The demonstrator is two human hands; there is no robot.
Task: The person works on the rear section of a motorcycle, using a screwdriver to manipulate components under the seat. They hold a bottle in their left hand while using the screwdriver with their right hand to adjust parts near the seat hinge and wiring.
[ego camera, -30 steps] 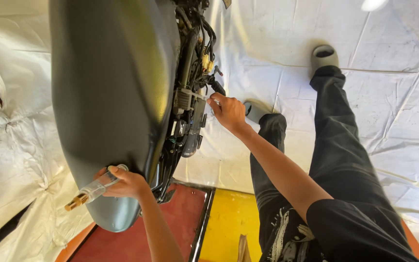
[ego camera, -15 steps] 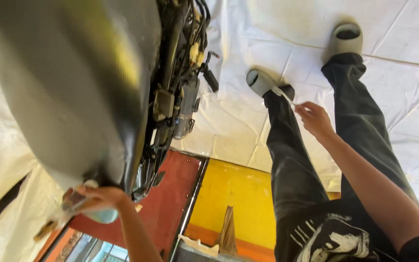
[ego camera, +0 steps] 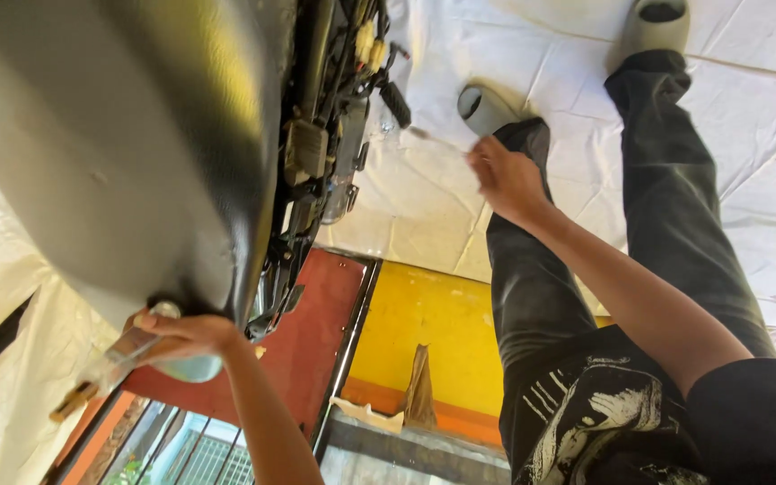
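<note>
A motorcycle fills the upper left, with its black seat (ego camera: 119, 153) and its exposed wiring and frame parts (ego camera: 334, 135). My left hand (ego camera: 186, 337) is at the seat's lower end. It grips a tool with a clear handle and amber end (ego camera: 105, 375), next to a pale blue rounded part (ego camera: 192, 368). My right hand (ego camera: 507, 178) is raised in the air to the right of the wiring. It pinches a thin, blurred metal tool (ego camera: 431, 139) that points toward the motorcycle. My legs in black trousers (ego camera: 675, 207) stretch out over the sheet.
A white tarp (ego camera: 747, 99) covers the ground, and my grey sandals (ego camera: 487, 108) rest on it. Below the motorcycle lie a red panel (ego camera: 316, 332) and a yellow panel (ego camera: 424, 332), with a brown cone-shaped piece (ego camera: 419, 391). A metal grille shows at the bottom left.
My right hand left the motorcycle's side, swung out right over my leg, and has now come back partway toward the wiring. My left hand stays on the clear-handled tool.
</note>
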